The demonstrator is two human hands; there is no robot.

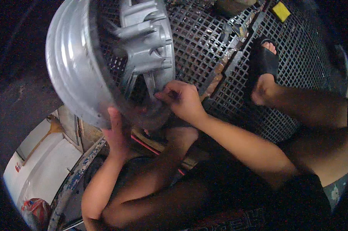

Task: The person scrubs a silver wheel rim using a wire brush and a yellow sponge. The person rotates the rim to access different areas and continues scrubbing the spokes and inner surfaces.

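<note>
A silver metal wheel rim (72, 57) is tilted up at the upper left, its broad barrel facing left and its spokes facing right. My left hand (118, 133) grips the lower edge, thumb on the outer side; its other fingers are mostly hidden. Near the lower spokes, my right hand (185, 98) has its fingers curled, thumb and fingertips pinched together close to the metal. Whether something small lies in that pinch cannot be made out. Dim shadow blurs the lower part of the wheel.
Black grid matting (289, 73) covers the floor, crossed by a worn strip (220, 73). A yellow block (281, 12) lies at the upper right. My foot in a black slide sandal (268, 57) rests on the grid. A white panel (52, 161) stands at the lower left.
</note>
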